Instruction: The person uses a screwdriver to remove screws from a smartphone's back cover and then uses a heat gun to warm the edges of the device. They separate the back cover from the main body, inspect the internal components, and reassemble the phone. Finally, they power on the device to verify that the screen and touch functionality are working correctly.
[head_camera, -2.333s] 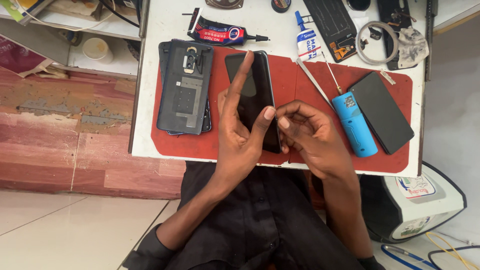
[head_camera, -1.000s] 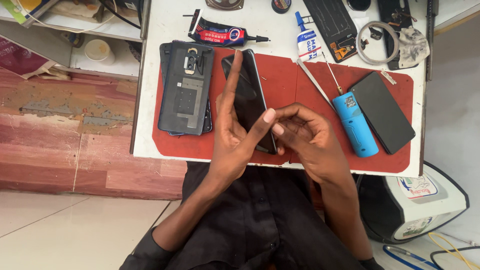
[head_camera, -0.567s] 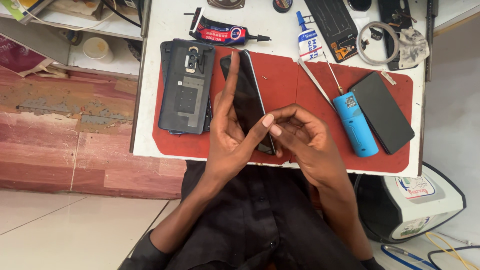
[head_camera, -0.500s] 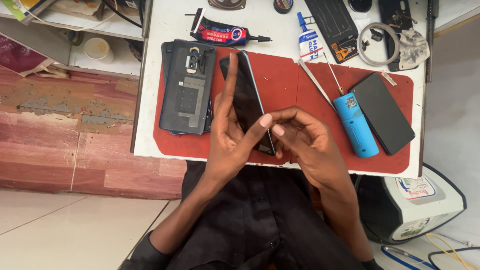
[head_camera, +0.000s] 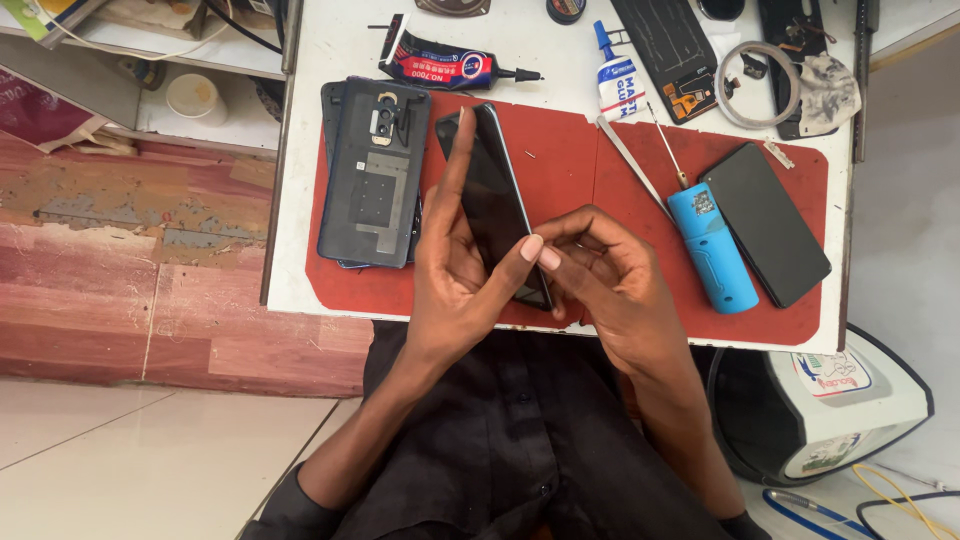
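Here the left hand (head_camera: 455, 265) cradles a slim black glass-fronted phone (head_camera: 497, 205) upright over the red rubber mat (head_camera: 560, 160), forefinger extended; the right hand (head_camera: 610, 275) seemingly pinches its lower edge. A dark-blue phone back cover (head_camera: 372, 175) lies beside.

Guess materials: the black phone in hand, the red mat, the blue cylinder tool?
Black phone: glossy face, likely glass; it shows a sheen. Red mat: matte, looks like rubber or silicone, lies flat with rounded corners. Blue cylinder tool: smooth, probably plastic casing.
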